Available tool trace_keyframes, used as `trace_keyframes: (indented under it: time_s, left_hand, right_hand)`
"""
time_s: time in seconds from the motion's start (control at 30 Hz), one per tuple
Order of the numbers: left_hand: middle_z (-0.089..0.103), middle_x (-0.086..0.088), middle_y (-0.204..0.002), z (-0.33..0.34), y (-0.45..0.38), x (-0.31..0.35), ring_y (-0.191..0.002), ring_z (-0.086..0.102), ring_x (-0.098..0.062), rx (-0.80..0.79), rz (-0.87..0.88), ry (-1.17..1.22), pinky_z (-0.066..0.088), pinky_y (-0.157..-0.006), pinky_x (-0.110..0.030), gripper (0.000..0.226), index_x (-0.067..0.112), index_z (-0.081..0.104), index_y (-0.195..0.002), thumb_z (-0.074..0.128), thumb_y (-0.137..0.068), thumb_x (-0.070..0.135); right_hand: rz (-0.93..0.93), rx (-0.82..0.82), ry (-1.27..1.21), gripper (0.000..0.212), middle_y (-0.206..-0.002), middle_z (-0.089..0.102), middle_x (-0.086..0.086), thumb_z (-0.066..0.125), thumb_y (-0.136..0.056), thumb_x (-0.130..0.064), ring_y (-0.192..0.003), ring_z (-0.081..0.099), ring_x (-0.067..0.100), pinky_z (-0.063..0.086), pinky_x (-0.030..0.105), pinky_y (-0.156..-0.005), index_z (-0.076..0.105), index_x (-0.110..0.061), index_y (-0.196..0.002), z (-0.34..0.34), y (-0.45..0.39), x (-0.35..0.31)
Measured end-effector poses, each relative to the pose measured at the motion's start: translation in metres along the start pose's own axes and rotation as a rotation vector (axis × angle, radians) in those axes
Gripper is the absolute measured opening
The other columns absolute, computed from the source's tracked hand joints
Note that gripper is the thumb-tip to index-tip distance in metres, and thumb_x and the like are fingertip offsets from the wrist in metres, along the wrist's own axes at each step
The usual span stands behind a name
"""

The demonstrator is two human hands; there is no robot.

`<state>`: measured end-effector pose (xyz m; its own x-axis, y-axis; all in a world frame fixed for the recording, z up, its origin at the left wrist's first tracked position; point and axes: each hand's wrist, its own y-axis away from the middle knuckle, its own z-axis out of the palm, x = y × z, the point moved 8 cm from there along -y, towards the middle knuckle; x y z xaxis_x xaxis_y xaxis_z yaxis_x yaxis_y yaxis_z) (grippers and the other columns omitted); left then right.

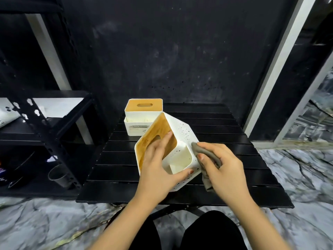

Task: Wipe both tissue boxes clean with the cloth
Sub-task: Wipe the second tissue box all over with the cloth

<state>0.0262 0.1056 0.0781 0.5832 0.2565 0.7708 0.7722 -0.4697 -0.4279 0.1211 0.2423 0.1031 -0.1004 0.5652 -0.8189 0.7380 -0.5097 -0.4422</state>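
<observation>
A white tissue box (182,130) with a wooden lid and dark specks on its side is tilted up over the black slatted table (225,134). My left hand (158,170) grips it, fingers across the wooden lid and thumb on the rim of its front pocket. Against the box's right edge, my right hand (223,168) presses a bunched grey cloth (207,156); part of the cloth hangs below the palm. A second white tissue box (142,120) with a wooden slotted lid stands upright behind, at the table's back left.
A black metal shelf rack (45,134) stands to the left, with a metal cup (59,175) and small items on its lower shelf. A dark wall rises behind the table. Marble-patterned floor surrounds it, and my knees (198,231) are below its front edge.
</observation>
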Motion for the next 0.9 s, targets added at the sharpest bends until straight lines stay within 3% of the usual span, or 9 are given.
trace_keyframes:
  time_s: [0.13,0.3,0.37,0.5,0.73,0.9]
  left_hand:
    - [0.035,0.015,-0.126,-0.003,0.003,-0.003,-0.124,0.033,0.005,-0.006,-0.013,-0.003,0.029,-0.090,0.003,0.098,0.076,0.016,-0.122,0.083,-0.058,0.045]
    - [0.035,0.015,-0.118,-0.009,0.004,-0.005,-0.117,0.038,0.004,-0.001,-0.015,-0.025,0.029,-0.085,0.007,0.099,0.074,0.019,-0.124,0.084,-0.055,0.045]
    - [0.034,0.019,-0.116,-0.011,0.006,-0.005,-0.115,0.037,0.009,0.030,-0.014,-0.014,0.027,-0.083,0.008,0.099,0.076,0.019,-0.121,0.085,-0.054,0.044]
    - [0.035,0.020,-0.117,-0.013,0.011,-0.003,-0.113,0.037,0.012,0.062,0.001,-0.008,0.029,-0.081,0.007,0.096,0.076,0.020,-0.119,0.083,-0.053,0.047]
    - [0.032,0.024,-0.118,-0.016,0.015,-0.005,-0.109,0.031,0.024,0.080,0.009,0.011,0.029,-0.077,0.008,0.096,0.075,0.022,-0.117,0.085,-0.054,0.040]
    - [0.033,0.024,-0.119,-0.014,0.012,-0.003,-0.112,0.033,0.020,0.060,0.012,0.000,0.030,-0.079,0.007,0.094,0.074,0.020,-0.120,0.082,-0.053,0.047]
  right_hand:
    - [-0.122,0.006,0.059,0.036,-0.101,0.058,-0.020,0.062,-0.084,-0.005,-0.100,0.057,0.005,0.043,0.014,-0.085,0.066,-0.033,-0.105,0.009,0.012,-0.016]
    - [-0.084,0.008,0.062,0.040,-0.101,0.057,-0.018,0.061,-0.085,-0.005,-0.100,0.055,0.001,0.041,0.010,-0.086,0.062,-0.042,-0.100,0.006,0.001,-0.004]
    - [-0.066,0.042,0.067,0.044,-0.102,0.056,-0.017,0.060,-0.085,-0.004,-0.100,0.056,0.006,0.044,0.018,-0.088,0.059,-0.045,-0.099,0.006,0.004,0.000]
    - [-0.152,0.042,0.071,0.030,-0.102,0.054,-0.019,0.057,-0.086,-0.013,-0.098,0.058,0.015,0.049,0.034,-0.085,0.065,-0.035,-0.104,0.016,0.015,-0.015]
    - [-0.075,0.053,0.125,0.034,-0.100,0.055,-0.017,0.060,-0.086,-0.008,-0.099,0.055,0.016,0.048,0.038,-0.087,0.063,-0.039,-0.101,0.009,0.002,-0.002]
    - [-0.195,0.016,0.162,0.028,-0.099,0.056,-0.016,0.059,-0.085,-0.010,-0.095,0.056,0.014,0.047,0.026,-0.084,0.067,-0.029,-0.104,0.020,0.009,-0.028]
